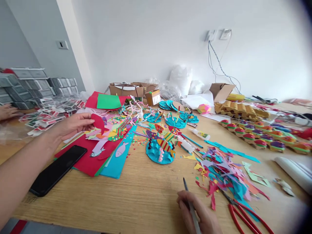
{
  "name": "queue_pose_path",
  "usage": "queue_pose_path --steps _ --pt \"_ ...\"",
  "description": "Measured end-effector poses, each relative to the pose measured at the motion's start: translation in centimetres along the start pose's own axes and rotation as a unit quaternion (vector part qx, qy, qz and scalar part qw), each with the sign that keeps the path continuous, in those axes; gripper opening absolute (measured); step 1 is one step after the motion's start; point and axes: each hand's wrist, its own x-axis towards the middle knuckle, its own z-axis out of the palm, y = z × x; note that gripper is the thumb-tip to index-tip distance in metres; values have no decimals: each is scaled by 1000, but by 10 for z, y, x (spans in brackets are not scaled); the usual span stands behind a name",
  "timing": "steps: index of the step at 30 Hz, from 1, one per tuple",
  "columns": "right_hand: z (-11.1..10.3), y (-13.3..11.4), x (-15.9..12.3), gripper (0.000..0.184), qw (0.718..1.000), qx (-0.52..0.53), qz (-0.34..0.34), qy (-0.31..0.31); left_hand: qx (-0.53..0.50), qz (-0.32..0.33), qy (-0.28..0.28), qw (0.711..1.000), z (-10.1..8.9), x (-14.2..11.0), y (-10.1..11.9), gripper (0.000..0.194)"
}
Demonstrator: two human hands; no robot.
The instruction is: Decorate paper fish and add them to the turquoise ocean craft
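Observation:
Between the thumb and fingers of my left hand [74, 126] is a red paper fish [98, 123], lifted over the pile of coloured paper. My right hand [197, 213], low in the view by the table's front edge, grips a grey pen [192, 209] with its dark tip pointing away from me. Below the left hand lie red paper sheets [85, 164] and blue sheets [114, 169], with a lilac paper fish [121, 149] on top. In the middle stands a blue paper disc [152, 157] decorated with patterned paper fish [165, 145].
Paper scraps [226, 172] and red-handled scissors [243, 214] lie at the right. A black phone [58, 169] rests under my left forearm. Painted egg-carton pieces [259, 135], a glue bottle [200, 134] and cardboard boxes [126, 90] stand farther back. Another person's hand [8, 112] shows at far left.

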Motion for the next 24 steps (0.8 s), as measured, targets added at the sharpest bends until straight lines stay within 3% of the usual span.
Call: queue_pose_path --steps 3,6,11,13,18,24 --pt "-1 -12 1 10 995 46 63 60 -40 11 -35 999 37 -21 17 18" --pt "0 -21 5 10 987 96 102 75 -66 23 -94 993 81 -40 25 13" --pt "5 -28 15 24 972 214 101 18 -40 91 -200 975 154 -61 21 16" --pt "9 -31 20 25 966 231 108 33 -55 90 -213 971 175 -65 17 16" --pt "20 -37 29 26 953 262 149 42 -97 53 -233 966 207 -73 6 17" --pt "25 -32 34 17 940 285 179 54 -129 18 -286 949 218 -79 -4 20"
